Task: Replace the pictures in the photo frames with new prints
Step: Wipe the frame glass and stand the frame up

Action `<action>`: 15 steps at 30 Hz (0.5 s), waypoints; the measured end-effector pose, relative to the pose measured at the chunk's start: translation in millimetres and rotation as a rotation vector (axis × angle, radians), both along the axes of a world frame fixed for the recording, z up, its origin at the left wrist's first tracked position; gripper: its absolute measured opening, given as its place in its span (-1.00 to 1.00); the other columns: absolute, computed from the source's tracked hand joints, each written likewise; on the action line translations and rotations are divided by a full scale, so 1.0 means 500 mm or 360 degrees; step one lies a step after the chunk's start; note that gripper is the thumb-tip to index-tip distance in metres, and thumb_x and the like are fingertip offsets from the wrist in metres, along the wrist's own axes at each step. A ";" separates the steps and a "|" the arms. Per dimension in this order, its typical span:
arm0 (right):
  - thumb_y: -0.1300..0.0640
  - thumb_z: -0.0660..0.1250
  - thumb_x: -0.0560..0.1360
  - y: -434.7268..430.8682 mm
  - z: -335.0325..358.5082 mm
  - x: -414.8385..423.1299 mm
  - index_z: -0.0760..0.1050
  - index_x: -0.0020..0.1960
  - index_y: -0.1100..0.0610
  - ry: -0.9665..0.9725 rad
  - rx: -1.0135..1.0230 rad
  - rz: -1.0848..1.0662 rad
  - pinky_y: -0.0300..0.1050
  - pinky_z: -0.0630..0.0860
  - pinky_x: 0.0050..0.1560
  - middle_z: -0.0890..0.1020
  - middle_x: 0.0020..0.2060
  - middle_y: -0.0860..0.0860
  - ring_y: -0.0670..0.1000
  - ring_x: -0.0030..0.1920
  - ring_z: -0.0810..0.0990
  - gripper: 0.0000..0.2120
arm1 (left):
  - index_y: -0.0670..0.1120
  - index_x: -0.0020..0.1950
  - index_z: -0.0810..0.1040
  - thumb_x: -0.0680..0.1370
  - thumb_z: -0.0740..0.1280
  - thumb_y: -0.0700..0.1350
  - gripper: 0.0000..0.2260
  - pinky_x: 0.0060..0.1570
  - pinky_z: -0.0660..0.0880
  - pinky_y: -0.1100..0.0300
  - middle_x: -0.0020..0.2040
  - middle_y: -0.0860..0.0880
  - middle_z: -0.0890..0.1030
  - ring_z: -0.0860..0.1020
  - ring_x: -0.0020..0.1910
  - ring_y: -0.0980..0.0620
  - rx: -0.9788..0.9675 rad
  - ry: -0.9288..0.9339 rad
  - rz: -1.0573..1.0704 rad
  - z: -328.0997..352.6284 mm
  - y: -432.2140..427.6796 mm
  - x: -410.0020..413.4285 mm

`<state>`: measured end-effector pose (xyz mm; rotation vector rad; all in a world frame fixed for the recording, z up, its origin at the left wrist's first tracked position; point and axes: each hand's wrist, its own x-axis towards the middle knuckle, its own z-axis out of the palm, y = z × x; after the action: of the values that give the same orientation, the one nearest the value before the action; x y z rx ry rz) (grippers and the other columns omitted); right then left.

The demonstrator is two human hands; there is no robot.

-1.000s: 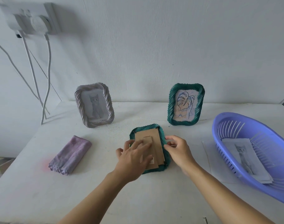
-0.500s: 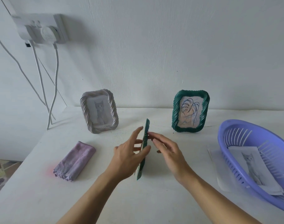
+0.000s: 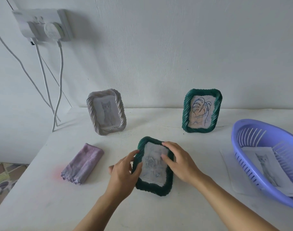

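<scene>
At lower centre the dark green frame (image 3: 152,187) sits face up between both hands, its rope-twisted rim clamped in each grip: the left hand (image 3: 124,174) curls round the left edge, the right hand (image 3: 180,164) round the right, thumb on the faint rose print (image 3: 152,164). There are three ribbed frames; the grey frame (image 3: 106,112) and second green frame (image 3: 201,110) stand upright farther back on the white table (image 3: 42,205).

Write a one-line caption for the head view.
Left hand and right hand hold a green frame, its rose print facing up, at the white table.
</scene>
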<state>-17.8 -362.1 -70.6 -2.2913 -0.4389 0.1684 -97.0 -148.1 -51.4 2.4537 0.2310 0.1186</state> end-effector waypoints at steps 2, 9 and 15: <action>-0.09 0.26 0.61 -0.003 -0.005 -0.003 0.32 0.49 -0.05 -0.0035 -0.0062 0.0022 -0.33 0.13 0.45 0.34 0.45 -0.19 -0.26 0.43 0.23 -0.53 | 0.25 0.37 0.44 0.60 0.30 0.14 -0.67 0.17 0.30 0.01 0.01 0.28 0.54 0.48 -0.12 0.28 0.0053 -0.0056 0.0001 -0.011 0.006 -0.005; -0.24 0.32 0.52 -0.022 -0.007 -0.017 0.33 0.48 -0.07 -0.0196 -0.0204 0.0017 -0.08 0.22 0.48 0.37 0.45 -0.15 -0.13 0.45 0.29 -0.40 | 0.22 0.33 0.50 0.56 0.25 0.25 -0.64 0.02 0.10 0.07 -0.02 0.23 0.51 0.44 0.04 0.18 0.0293 -0.0133 -0.0047 -0.049 0.028 -0.011; -0.37 0.21 0.50 -0.030 -0.021 -0.016 0.24 0.54 -0.08 -0.0190 -0.0318 0.0115 -0.03 0.11 0.53 0.17 0.57 -0.18 -0.18 0.53 0.16 -0.31 | 0.26 0.35 0.48 0.52 0.09 0.35 -0.54 0.04 0.09 0.07 0.03 0.18 0.40 0.38 0.09 0.14 0.0386 -0.0067 -0.0046 -0.073 0.034 -0.007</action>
<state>-25.7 -376.9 -81.3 -2.4920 -0.5903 0.1161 -100.4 -131.2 -87.9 2.6911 0.1709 0.1952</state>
